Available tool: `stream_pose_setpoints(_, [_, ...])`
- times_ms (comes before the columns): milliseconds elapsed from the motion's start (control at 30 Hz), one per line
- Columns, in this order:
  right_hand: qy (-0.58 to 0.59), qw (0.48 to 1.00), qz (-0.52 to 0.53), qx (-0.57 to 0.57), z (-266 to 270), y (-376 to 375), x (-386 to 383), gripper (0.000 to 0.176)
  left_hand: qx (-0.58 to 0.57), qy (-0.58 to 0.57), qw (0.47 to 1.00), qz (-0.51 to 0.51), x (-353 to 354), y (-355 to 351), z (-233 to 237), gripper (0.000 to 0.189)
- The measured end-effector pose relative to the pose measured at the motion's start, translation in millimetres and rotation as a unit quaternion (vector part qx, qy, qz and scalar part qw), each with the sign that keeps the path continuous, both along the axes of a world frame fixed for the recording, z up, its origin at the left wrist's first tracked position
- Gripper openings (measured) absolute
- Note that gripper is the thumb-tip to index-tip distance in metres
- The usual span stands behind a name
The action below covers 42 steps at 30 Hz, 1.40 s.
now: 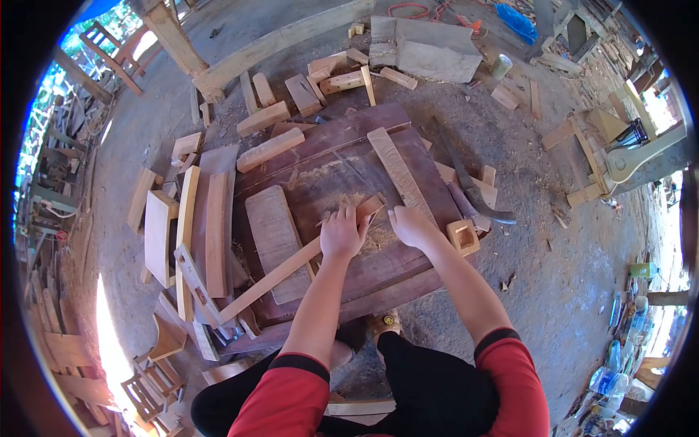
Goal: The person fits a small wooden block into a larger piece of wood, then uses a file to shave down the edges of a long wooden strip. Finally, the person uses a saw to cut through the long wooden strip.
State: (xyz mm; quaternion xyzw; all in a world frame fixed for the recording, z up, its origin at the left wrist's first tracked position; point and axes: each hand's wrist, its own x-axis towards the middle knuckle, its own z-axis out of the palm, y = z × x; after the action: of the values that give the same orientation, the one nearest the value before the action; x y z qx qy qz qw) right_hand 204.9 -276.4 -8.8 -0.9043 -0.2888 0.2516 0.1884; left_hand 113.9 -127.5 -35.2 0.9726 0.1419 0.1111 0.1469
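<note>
My left hand grips a long wooden strip near its upper end, fingers over the top. The strip slants down to the left, its far end near a slotted wooden piece. Close by on the right, my right hand is closed by the strip's tip; what it holds is too small to make out. Under both hands lies a dark reddish wooden panel with shavings on it. A wide grey board rests left of my left hand, and a long rough plank lies beyond my right hand.
Wooden blocks and offcuts surround the panel's far and left sides. At right are a curved dark tool and a block with a square hole. A wooden frame stands farther right. A large grey block sits at the back.
</note>
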Motion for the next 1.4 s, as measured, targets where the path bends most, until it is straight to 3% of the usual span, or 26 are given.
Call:
stream_pose_setpoints(167, [-0.001,0.998,-0.055,-0.006,-3,-70,-52,0.038,0.008,-0.027,1.0,-0.009,-1,0,-5,0.033])
stream_pose_setpoints(233, [0.001,0.998,-0.065,-0.013,0,-103,-73,0.038,-0.005,0.014,1.0,-0.005,0,1,-2,0.031])
stream_pose_setpoints(300, [0.042,0.993,-0.089,-0.065,5,-122,-87,0.037,-0.012,0.017,1.0,0.0,0,0,-2,0.031])
stream_pose_setpoints(433, [0.046,0.995,-0.079,-0.035,10,-104,-76,0.039,-0.008,0.017,1.0,-0.003,0,1,-1,0.031])
stream_pose_setpoints(633, [0.052,0.998,-0.038,0.014,3,-19,-15,0.039,0.022,0.002,1.0,-0.008,1,-2,-2,0.032])
stream_pose_setpoints(700, [0.009,0.998,-0.059,0.004,4,-5,-18,0.04,0.026,0.003,1.0,-0.008,1,0,-2,0.032])
stream_pose_setpoints(1033, [0.055,0.992,-0.105,-0.049,11,-106,-83,0.038,0.018,-0.001,1.0,-0.005,0,1,-5,0.032])
stream_pose_setpoints(1133, [0.059,0.991,-0.117,0.018,3,-97,-64,0.038,0.006,0.015,1.0,-0.009,1,3,-1,0.033])
stream_pose_setpoints(1267, [0.048,0.998,-0.031,-0.013,13,-31,-26,0.038,-0.009,0.017,1.0,-0.006,1,2,-3,0.033])
stream_pose_setpoints(1400, [0.015,0.998,-0.056,0.0,1,1,-12,0.037,0.001,0.018,1.0,-0.003,1,1,-3,0.033])
